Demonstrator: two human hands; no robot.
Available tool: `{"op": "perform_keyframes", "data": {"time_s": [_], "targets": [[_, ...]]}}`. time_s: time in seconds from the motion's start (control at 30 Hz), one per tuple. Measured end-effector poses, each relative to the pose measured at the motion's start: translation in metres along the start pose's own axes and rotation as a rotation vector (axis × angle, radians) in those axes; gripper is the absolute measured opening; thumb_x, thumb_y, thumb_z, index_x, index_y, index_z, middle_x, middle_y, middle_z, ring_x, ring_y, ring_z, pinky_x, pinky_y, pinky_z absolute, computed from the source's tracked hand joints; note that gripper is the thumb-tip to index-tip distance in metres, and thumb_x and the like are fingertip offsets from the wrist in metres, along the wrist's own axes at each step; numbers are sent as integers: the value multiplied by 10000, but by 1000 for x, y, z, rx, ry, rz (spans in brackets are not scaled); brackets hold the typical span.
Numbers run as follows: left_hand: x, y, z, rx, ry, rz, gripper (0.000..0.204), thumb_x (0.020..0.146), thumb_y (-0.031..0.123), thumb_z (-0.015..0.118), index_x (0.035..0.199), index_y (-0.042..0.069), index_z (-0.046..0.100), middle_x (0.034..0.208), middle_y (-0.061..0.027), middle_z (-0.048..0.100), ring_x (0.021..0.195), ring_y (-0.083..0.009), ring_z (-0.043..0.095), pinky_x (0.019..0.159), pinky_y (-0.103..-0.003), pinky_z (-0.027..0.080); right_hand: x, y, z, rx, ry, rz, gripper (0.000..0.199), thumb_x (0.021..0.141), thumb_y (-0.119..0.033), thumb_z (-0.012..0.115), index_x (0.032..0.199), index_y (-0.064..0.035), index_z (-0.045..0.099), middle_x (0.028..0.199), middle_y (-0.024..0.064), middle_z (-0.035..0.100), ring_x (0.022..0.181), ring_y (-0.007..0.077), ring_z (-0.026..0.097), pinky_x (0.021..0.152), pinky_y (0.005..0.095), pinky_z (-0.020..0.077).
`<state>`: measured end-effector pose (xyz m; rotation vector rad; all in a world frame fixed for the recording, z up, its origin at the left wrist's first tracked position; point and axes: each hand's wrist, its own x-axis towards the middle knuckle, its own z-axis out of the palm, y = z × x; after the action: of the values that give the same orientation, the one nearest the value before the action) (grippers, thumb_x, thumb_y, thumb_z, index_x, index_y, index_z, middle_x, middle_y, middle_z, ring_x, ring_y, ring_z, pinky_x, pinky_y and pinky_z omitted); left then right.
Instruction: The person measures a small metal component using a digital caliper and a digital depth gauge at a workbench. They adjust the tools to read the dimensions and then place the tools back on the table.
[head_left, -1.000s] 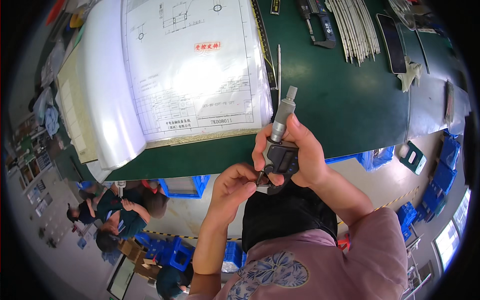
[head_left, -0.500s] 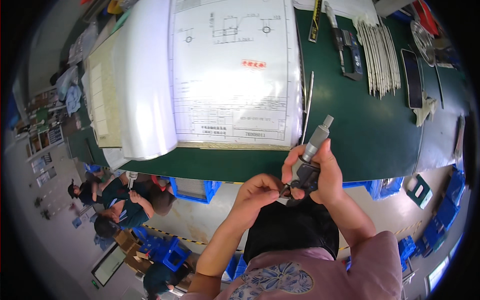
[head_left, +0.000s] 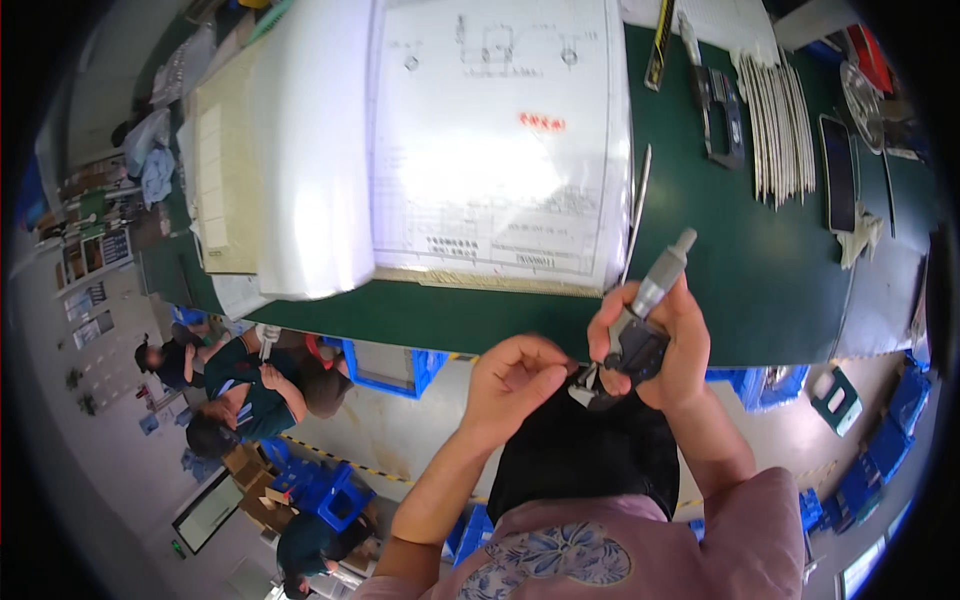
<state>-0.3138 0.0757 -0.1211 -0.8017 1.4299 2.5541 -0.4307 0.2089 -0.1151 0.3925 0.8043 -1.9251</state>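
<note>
My right hand (head_left: 684, 345) is wrapped round a micrometer (head_left: 664, 276) with a silver thimble and a dark body. The tool is tilted, its thimble pointing up and to the right, its bright metal frame end low beside my fingers. To its left, my left hand (head_left: 512, 392) is closed, thumb and forefinger pinched together. A small dark spot shows at those fingertips, too small to name. The fingertips are just left of the micrometer's frame. Both hands are at the near edge of the green table (head_left: 480, 318), above my dark lap.
A drawing in a clear sleeve lies in an open binder (head_left: 480, 170). Farther right are a thin rod (head_left: 640, 205), a second micrometer (head_left: 720, 118), a row of pale rods (head_left: 778, 130) and a phone (head_left: 838, 172). Blue crates (head_left: 392, 368) stand below the table. Other people (head_left: 250, 390) sit at left.
My left fingertips have drawn a little away from the micrometer, leaving its metal frame end more exposed. The table and binder have shifted rightward in the view.
</note>
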Motion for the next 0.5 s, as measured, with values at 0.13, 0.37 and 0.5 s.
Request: {"op": "perform_keyframes", "data": {"time_s": [0.13,0.37,0.5], "targets": [[-1,1,-2,106,-74,48,146,775,-57,553,912,-25,594,865,-92,562,818,-146,547,730,-251,429,1,0,-4,38,-18,3,670,858,-564,150,840,14,489,663,180,535,356,183,436,342,250,384],[5,10,-4,377,-127,117,165,738,-52,595,897,-16,618,794,-72,605,735,-133,562,686,-238,437,-1,4,-11,17,-26,17,680,859,-555,154,850,23,512,664,165,548,377,174,460,359,236,391],[2,13,3,325,-36,83,182,720,-36,616,897,2,621,769,-63,623,719,-126,578,685,-248,446,-3,6,-11,34,-24,11,669,862,-543,158,851,25,511,670,165,552,374,174,458,359,233,392]]}}
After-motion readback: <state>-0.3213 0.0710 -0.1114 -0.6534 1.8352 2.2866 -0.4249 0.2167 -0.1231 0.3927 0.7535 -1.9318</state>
